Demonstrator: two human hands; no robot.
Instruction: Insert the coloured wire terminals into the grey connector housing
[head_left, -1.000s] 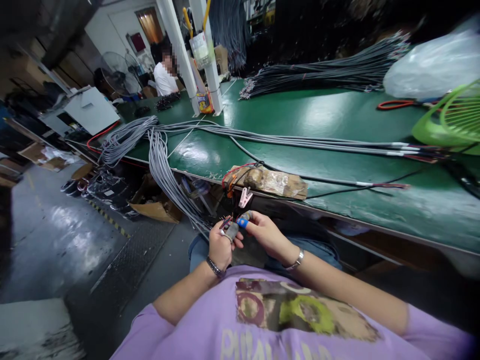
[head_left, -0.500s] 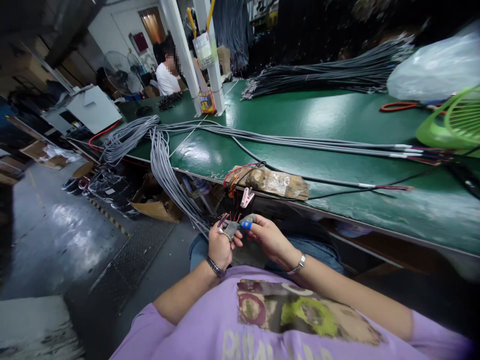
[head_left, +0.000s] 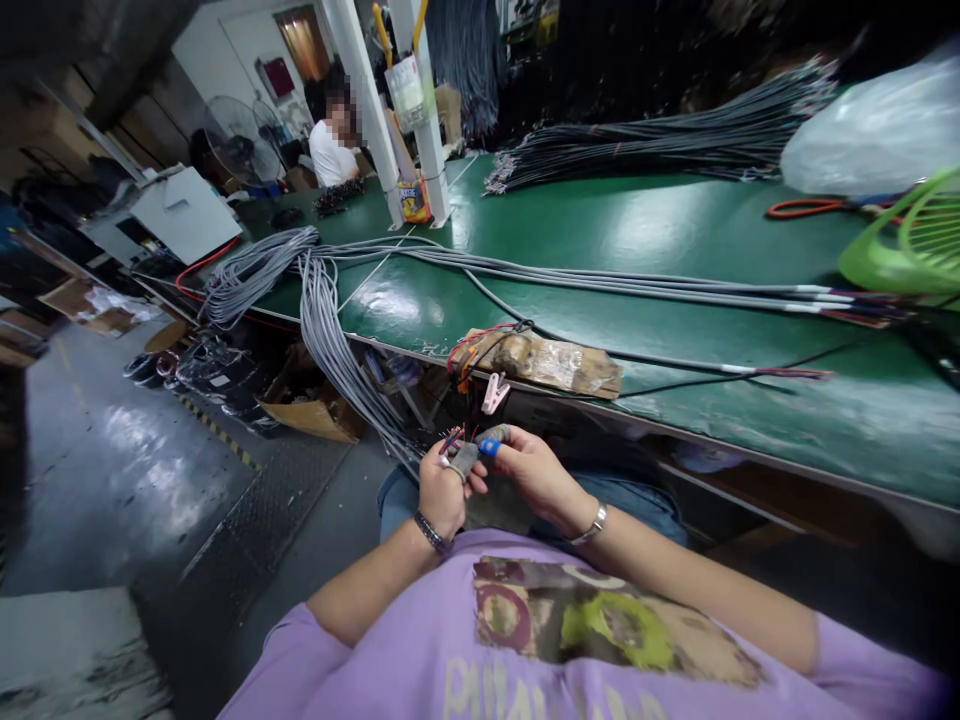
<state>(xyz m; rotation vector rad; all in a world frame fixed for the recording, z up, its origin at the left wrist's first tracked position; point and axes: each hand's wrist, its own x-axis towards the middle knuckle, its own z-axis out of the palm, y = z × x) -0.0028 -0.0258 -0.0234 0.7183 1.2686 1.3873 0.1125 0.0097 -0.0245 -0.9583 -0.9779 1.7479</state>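
My left hand [head_left: 444, 488] is closed round the stripped end of a grey cable, with thin coloured wires [head_left: 452, 440] sticking up past the fingers. A grey covering wraps its thumb. My right hand [head_left: 534, 470], with blue and grey wraps on its fingertips, pinches at the wires right beside the left thumb. Exactly which wire lies between those fingertips is too small to make out. From the left hand a bundle of grey cables [head_left: 330, 330] runs up over the bench edge. Just beyond both hands, a pink clip [head_left: 495, 393] hangs at the edge.
On the green bench [head_left: 660, 230] lie long grey cables, a taped cardboard piece [head_left: 555, 365] and a bundle of dark cables [head_left: 645, 140]. A green fan [head_left: 911, 240] and plastic bag [head_left: 877, 135] are at right. A person [head_left: 332, 150] sits behind the white posts.
My right fingertips have shifted slightly left, closer to the left thumb. My left hand stays closed on the cable end. The view has moved very slightly.
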